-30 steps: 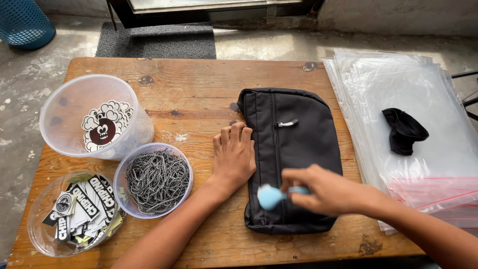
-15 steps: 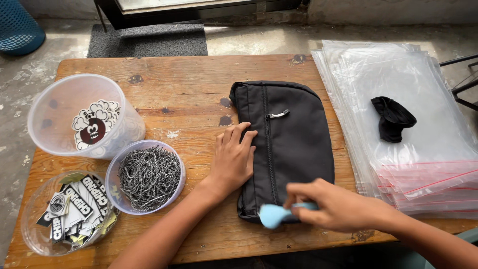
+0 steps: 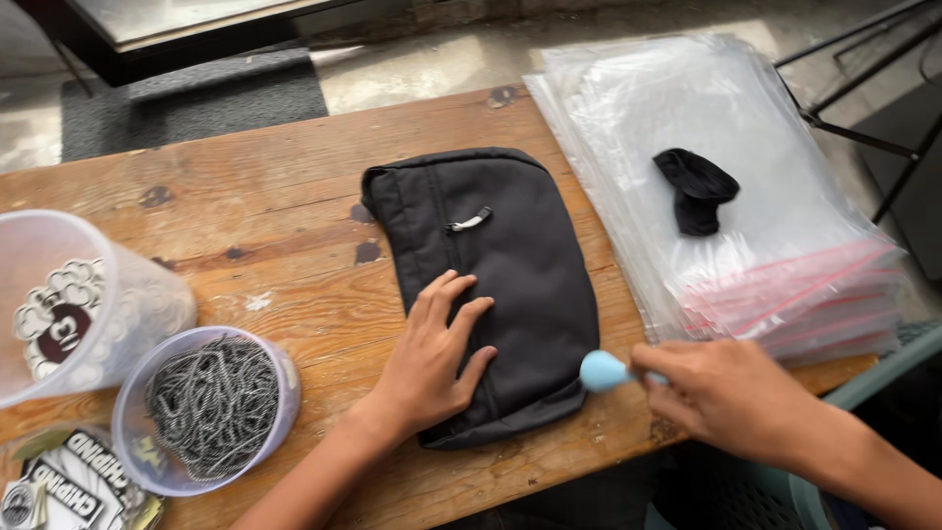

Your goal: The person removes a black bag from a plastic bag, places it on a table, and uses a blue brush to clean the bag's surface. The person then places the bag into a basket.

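A black zippered pouch lies flat in the middle of the wooden table. My left hand rests palm down on the pouch's near left part, fingers spread. My right hand is at the table's near right edge, just off the pouch, closed around a small light-blue rounded object whose bulb end sticks out toward the pouch.
A stack of clear zip bags with red strips lies at the right, a small black cloth piece on top. At the left stand a clear tub with stickers, a tub of metal chains and a tub of printed tags.
My right hand with the blue object has slid right, off the pouch to the table's near edge. The left hand stays on the pouch. The view has shifted right.
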